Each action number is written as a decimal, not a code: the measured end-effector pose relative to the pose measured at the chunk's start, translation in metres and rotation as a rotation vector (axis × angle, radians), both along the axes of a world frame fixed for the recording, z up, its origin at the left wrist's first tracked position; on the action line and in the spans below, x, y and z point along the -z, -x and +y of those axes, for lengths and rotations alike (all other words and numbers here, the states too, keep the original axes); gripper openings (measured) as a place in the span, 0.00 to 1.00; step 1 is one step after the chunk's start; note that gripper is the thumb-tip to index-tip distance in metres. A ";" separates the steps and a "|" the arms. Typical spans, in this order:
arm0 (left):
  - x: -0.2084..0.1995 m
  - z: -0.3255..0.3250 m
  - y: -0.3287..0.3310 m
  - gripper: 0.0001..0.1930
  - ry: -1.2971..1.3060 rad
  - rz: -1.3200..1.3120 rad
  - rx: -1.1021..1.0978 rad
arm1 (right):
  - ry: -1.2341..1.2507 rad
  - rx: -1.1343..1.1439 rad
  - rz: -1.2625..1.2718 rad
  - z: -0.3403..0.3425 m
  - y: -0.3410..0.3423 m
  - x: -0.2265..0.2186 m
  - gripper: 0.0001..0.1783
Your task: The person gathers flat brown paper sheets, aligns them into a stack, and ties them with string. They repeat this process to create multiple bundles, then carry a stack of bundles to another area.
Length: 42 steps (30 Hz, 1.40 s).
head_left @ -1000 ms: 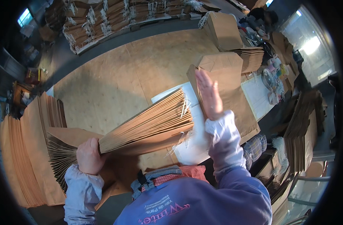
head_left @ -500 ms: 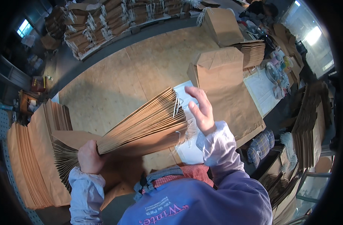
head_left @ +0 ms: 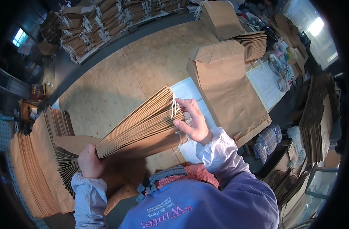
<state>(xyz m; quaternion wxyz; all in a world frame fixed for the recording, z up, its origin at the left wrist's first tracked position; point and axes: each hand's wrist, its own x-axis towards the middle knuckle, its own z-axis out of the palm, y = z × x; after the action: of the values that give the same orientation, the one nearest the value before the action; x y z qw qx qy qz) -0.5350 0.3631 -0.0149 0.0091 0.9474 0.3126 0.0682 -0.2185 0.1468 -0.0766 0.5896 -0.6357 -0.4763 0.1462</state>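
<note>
A thick fanned bundle of flat brown paper bags (head_left: 138, 124) slants across the table in front of me. My left hand (head_left: 91, 162) is closed around its lower left end, and behind that fist the bag ends spread out like a fan. At the upper right end, my right hand (head_left: 195, 122) has its thumb and fingers bent around the bag edges, pinching part of the bundle. White string handles (head_left: 174, 106) hang at that end, right by the fingertips. Beneath the bundle, a brown bag's broad side shows, partly in shadow.
Upright stacks of brown bags (head_left: 41, 164) stand at the left. A large pile of bags (head_left: 228, 76) lies on the right of the wooden table (head_left: 117, 76), beside white sheets (head_left: 264, 82). Bundles with white strings (head_left: 106, 26) line the back; a plaid cloth roll (head_left: 266, 143) lies at right.
My right hand has moved left and down onto the bundle's string end, and its spread fingers have closed around the edges. My left hand keeps its hold.
</note>
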 end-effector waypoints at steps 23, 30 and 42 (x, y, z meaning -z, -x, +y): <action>0.001 0.001 -0.001 0.27 -0.006 0.005 0.001 | 0.044 -0.397 0.811 0.017 -0.029 0.050 0.20; -0.003 0.001 0.001 0.29 0.053 0.056 -0.027 | 0.095 -0.367 0.841 0.053 -0.036 0.071 0.09; -0.003 -0.001 -0.003 0.31 0.063 0.016 -0.020 | -0.171 -0.006 -0.013 0.055 -0.038 0.058 0.07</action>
<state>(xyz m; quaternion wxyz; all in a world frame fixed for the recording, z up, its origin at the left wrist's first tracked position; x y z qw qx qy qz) -0.5318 0.3618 -0.0118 0.0359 0.9439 0.3243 0.0510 -0.1802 0.2019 -0.1343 0.6383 -0.5825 -0.4927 0.1026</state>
